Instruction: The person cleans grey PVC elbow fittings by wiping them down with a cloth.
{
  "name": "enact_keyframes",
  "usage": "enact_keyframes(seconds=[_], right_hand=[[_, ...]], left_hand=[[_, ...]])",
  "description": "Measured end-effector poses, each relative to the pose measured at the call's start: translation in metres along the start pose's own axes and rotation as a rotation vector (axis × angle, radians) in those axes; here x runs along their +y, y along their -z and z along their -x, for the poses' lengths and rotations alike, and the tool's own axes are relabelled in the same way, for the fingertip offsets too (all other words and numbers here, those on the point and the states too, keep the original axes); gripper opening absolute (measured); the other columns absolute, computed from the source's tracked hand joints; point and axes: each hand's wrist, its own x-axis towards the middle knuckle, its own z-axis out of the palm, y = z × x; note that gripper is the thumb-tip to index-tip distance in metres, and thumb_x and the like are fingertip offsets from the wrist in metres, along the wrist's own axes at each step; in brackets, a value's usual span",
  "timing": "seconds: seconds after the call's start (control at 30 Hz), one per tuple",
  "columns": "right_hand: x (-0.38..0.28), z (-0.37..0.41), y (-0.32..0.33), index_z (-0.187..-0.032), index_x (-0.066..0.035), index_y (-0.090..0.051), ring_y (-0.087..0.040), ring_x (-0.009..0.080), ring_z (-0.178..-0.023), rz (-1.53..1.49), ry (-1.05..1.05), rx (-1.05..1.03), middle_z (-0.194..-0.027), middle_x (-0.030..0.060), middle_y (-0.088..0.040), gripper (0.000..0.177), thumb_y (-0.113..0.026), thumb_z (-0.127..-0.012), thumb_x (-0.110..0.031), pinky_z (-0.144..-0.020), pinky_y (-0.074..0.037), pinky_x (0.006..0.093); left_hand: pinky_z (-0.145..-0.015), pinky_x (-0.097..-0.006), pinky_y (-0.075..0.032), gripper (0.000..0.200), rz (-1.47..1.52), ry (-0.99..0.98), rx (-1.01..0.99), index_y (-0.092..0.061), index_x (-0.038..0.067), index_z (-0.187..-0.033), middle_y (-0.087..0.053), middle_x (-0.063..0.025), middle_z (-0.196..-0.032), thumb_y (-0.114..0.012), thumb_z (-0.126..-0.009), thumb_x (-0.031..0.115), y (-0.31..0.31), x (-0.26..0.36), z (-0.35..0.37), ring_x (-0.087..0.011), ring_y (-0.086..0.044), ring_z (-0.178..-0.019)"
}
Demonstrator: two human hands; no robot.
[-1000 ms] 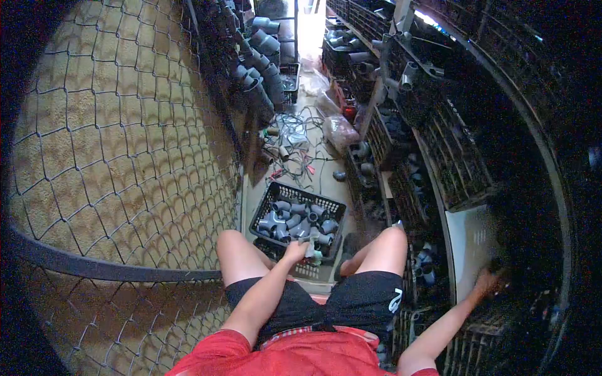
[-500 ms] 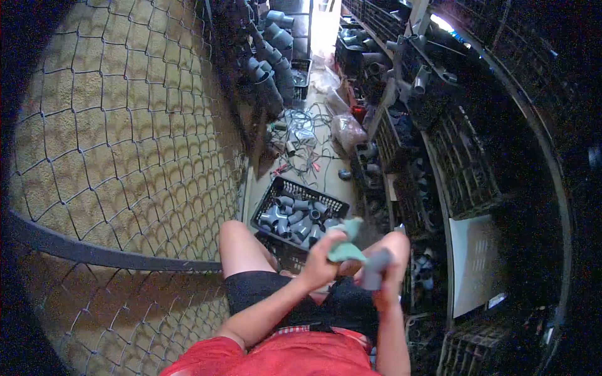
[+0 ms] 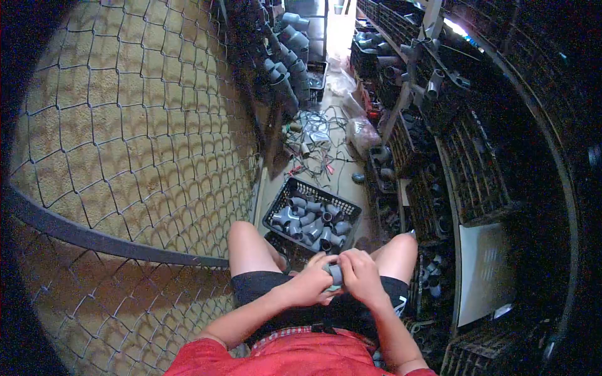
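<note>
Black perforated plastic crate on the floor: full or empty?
Partly full: grey plastic pipe fittings lie heaped inside the black perforated plastic crate, below its far rim.

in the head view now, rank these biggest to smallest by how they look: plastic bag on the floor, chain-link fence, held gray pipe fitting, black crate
1. chain-link fence
2. black crate
3. plastic bag
4. gray pipe fitting, partly hidden by fingers; only its visible part is ranked
</note>
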Motion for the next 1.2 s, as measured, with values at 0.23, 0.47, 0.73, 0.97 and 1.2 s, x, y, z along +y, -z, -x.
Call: enact_keyframes(seconds=[0.23,0.47,0.73,0.97,1.2], right_hand=[[0.019,0.000,0.011,-0.093,-0.001,-0.066,-0.064,0.0328,-0.069,-0.215,-0.037,-0.205,-0.077,0.0151,-0.065,0.031,-0.058,-0.089,-0.031,-0.065,-0.051,0.0390],[0.011,0.016,0.005,-0.081,0.000,-0.067,-0.065,0.0267,-0.061,-0.026,0.275,0.086,-0.072,0.0169,-0.066,0.025,-0.061,-0.086,-0.023,-0.058,-0.050,0.0349],[0.066,0.025,-0.004,-0.100,-0.003,-0.065,-0.066,0.0221,-0.076,-0.993,-0.558,-0.280,-0.089,0.0080,-0.068,0.050,-0.039,-0.102,-0.045,-0.065,-0.050,0.0365],[0.011,0.003,-0.022,-0.139,-0.010,-0.043,-0.050,0.0209,-0.122,-1.269,-0.440,0.249,-0.133,0.0059,-0.054,0.052,-0.047,-0.101,-0.046,-0.101,-0.043,0.0398],[-0.010,0.010,-0.050,-0.131,-0.015,-0.050,-0.055,0.0191,-0.115,-1.563,-0.530,0.351,-0.124,0.0040,-0.058,0.042,-0.047,-0.102,-0.044,-0.100,-0.042,0.0394]], left_hand=[[-0.104,-0.0507,-0.037,0.019,-0.008,-0.083,0.224,-0.068,0.012,-0.104,-0.067,-0.0090,-0.109,-0.068,-0.086,0.015,0.003,0.017,-0.010,-0.0321,-0.055,-0.117],[-0.084,-0.0372,-0.050,0.022,0.878,0.314,-0.128,-0.064,0.003,-0.105,-0.066,-0.0090,-0.092,-0.067,-0.086,0.013,-0.003,0.027,0.006,-0.0220,-0.065,-0.093],[-0.074,-0.0381,-0.055,0.019,0.036,-0.130,0.226,-0.068,0.007,-0.091,-0.071,-0.0069,-0.086,-0.073,-0.076,0.016,0.046,0.016,0.002,-0.0266,-0.070,-0.085],[-0.117,-0.0405,-0.025,0.063,0.379,-0.049,0.343,-0.034,0.001,-0.149,-0.026,-0.0243,-0.157,-0.056,-0.094,0.022,0.000,0.042,-0.010,-0.0364,-0.028,-0.145],[-0.091,-0.0380,-0.054,0.062,0.065,0.123,0.485,-0.052,0.005,-0.137,-0.055,-0.0217,-0.134,-0.063,-0.076,-0.003,0.015,0.016,-0.011,-0.0342,-0.061,-0.116]])
